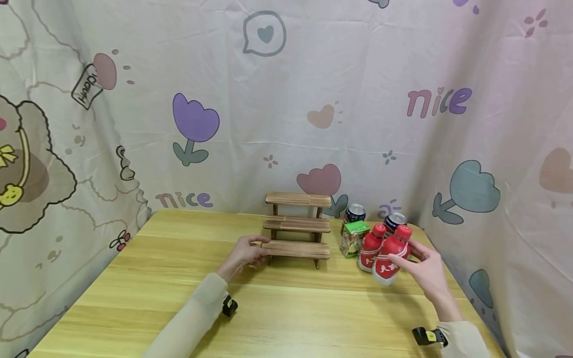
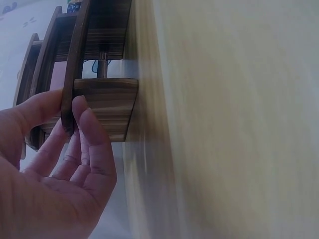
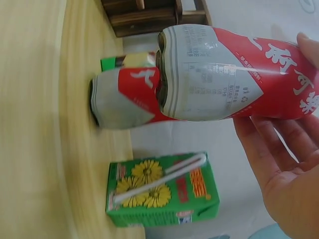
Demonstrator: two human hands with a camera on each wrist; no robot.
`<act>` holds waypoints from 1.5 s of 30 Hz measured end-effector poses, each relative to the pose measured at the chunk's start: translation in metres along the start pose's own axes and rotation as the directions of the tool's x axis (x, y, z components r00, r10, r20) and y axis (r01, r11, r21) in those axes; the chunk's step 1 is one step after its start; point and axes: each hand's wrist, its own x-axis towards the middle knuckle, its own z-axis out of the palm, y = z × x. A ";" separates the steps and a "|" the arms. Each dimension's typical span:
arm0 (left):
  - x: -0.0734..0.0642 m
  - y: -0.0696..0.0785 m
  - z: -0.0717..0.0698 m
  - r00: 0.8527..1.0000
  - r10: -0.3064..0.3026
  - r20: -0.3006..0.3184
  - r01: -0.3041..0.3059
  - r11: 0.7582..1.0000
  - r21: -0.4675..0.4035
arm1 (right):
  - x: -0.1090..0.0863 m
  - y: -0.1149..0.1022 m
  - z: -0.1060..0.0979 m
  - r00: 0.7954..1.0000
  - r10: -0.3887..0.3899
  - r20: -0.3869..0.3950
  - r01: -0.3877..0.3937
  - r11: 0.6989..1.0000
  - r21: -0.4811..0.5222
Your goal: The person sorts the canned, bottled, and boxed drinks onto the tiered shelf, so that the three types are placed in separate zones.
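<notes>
A three-tier wooden stand (image 1: 295, 249) stands on the table. My left hand (image 1: 243, 254) pinches the left end of its lowest step; in the left wrist view, the thumb and fingers of this hand (image 2: 70, 189) lie on either side of the board (image 2: 74, 69). On the right, my right hand (image 1: 427, 271) grips a red-and-white drink bottle (image 1: 390, 259) by its upper part. The right wrist view has this bottle (image 3: 214, 74) tilted, its base off the table. A second, similar bottle (image 1: 369, 248) stands just behind it.
Behind the bottles are a green drink carton (image 1: 353, 239) and two dark cans (image 1: 355, 213). A green carton with yellow flowers and a straw (image 3: 159, 189) stands near the right hand. A patterned curtain (image 1: 268, 124) hangs behind the wooden table (image 1: 179, 258).
</notes>
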 end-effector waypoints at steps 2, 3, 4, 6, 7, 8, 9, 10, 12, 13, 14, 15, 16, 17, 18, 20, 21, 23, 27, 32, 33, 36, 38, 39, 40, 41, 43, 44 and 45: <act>0.000 0.000 0.000 1.000 -0.002 0.001 0.002 1.000 0.003 | 0.001 -0.002 0.004 1.000 -0.010 0.013 0.010 1.000 0.023; 0.000 0.000 0.000 1.000 -0.005 0.000 0.005 1.000 0.002 | 0.001 -0.003 0.006 1.000 -0.015 0.018 0.015 1.000 0.025; 0.000 0.000 0.000 1.000 -0.007 0.000 0.007 1.000 0.000 | 0.001 -0.004 0.008 1.000 -0.020 0.023 0.019 0.999 0.025; 0.000 0.000 0.000 1.000 -0.009 0.000 0.009 1.000 0.000 | 0.002 -0.006 0.012 0.999 -0.025 0.030 0.024 0.999 0.023; 0.001 -0.001 0.000 1.000 -0.007 0.000 0.007 1.000 0.001 | 0.002 -0.007 0.014 0.999 -0.027 0.033 0.026 0.999 0.027; 0.001 -0.001 0.000 1.000 -0.008 0.000 0.008 1.000 -0.001 | 0.003 -0.008 0.017 0.999 -0.029 0.035 0.028 0.999 0.027; 0.002 -0.001 0.000 1.000 -0.009 -0.001 0.009 1.000 -0.004 | 0.004 -0.008 0.019 0.999 -0.030 0.039 0.029 0.999 0.026; 0.002 -0.001 0.000 1.000 -0.009 -0.002 0.009 1.000 -0.005 | 0.004 -0.009 0.022 0.999 -0.029 0.045 0.028 0.999 0.027; 0.002 0.000 0.001 1.000 -0.008 -0.003 0.008 1.000 -0.002 | 0.006 -0.011 0.027 0.998 -0.019 0.061 0.017 0.999 0.029; 0.002 0.000 0.001 1.000 -0.009 -0.004 0.009 1.000 -0.004 | 0.006 -0.012 0.030 0.997 -0.013 0.074 0.010 0.999 0.033; 0.002 0.000 0.000 1.000 -0.013 -0.004 0.013 1.000 -0.007 | 0.007 -0.013 0.033 0.996 -0.007 0.088 0.004 0.999 0.034; 0.002 0.000 0.000 1.000 -0.015 -0.004 0.015 1.000 -0.006 | 0.007 -0.015 0.035 0.995 0.000 0.102 -0.004 0.999 0.036; 0.002 0.000 0.000 1.000 -0.017 -0.004 0.017 1.000 -0.008 | 0.008 -0.016 0.038 0.994 0.007 0.112 -0.012 0.999 0.044; 0.002 0.001 0.000 1.000 -0.018 -0.004 0.018 1.000 -0.009 | 0.009 -0.018 0.041 0.993 0.010 0.121 -0.016 0.999 0.050; 0.003 0.001 0.000 1.000 -0.020 -0.005 0.020 1.000 -0.011 | 0.010 -0.019 0.045 0.992 0.011 0.127 -0.018 0.998 0.056; 0.003 0.001 -0.001 1.000 -0.016 -0.007 0.016 1.000 -0.012 | 0.012 -0.023 0.051 0.990 0.009 0.142 -0.020 0.997 0.076; 0.003 0.002 -0.001 1.000 -0.015 -0.007 0.015 1.000 -0.013 | 0.013 -0.024 0.055 0.989 0.007 0.148 -0.019 0.997 0.080; 0.004 0.002 -0.001 1.000 -0.012 -0.007 0.012 1.000 -0.013 | 0.015 -0.027 0.062 0.988 -0.003 0.152 -0.008 0.997 0.074; 0.003 0.002 0.000 1.000 -0.008 0.003 0.008 1.000 -0.014 | 0.021 -0.032 0.075 0.985 -0.033 0.167 0.017 0.995 0.094; 0.002 0.000 0.000 1.000 -0.003 0.009 0.003 1.000 -0.011 | 0.029 -0.038 0.090 0.976 -0.085 0.199 0.051 0.984 0.170; 0.002 0.000 0.000 1.000 -0.005 0.010 0.005 1.000 -0.011 | 0.031 -0.040 0.092 0.974 -0.091 0.209 0.054 0.983 0.178; 0.002 0.001 0.000 1.000 -0.002 0.012 0.002 1.000 -0.015 | 0.036 -0.045 0.098 0.969 -0.099 0.228 0.057 0.981 0.184; 0.001 0.001 0.000 1.000 -0.003 0.015 0.003 1.000 -0.023 | 0.038 -0.049 0.101 0.965 -0.101 0.243 0.057 0.982 0.181; 0.001 0.002 0.000 1.000 -0.002 0.018 0.003 1.000 -0.027 | 0.039 -0.052 0.103 0.963 -0.101 0.249 0.056 0.982 0.181; 0.001 0.002 0.000 1.000 0.001 0.021 -0.001 1.000 -0.030 | 0.040 -0.054 0.104 0.962 -0.098 0.254 0.054 0.983 0.177; 0.001 0.002 0.000 1.000 0.004 0.023 -0.004 1.000 -0.031 | 0.040 -0.056 0.106 0.961 -0.097 0.261 0.052 0.983 0.175; 0.002 0.001 -0.001 0.999 0.016 0.034 -0.015 1.000 -0.025 | 0.042 -0.060 0.109 0.957 -0.097 0.273 0.050 0.983 0.174; 0.002 0.001 -0.002 0.999 0.024 0.036 -0.023 0.999 -0.025 | 0.043 -0.062 0.111 0.957 -0.097 0.274 0.050 0.983 0.174; 0.002 0.000 -0.002 0.999 0.028 0.036 -0.028 0.999 -0.024 | 0.044 -0.064 0.113 0.956 -0.100 0.274 0.054 0.984 0.172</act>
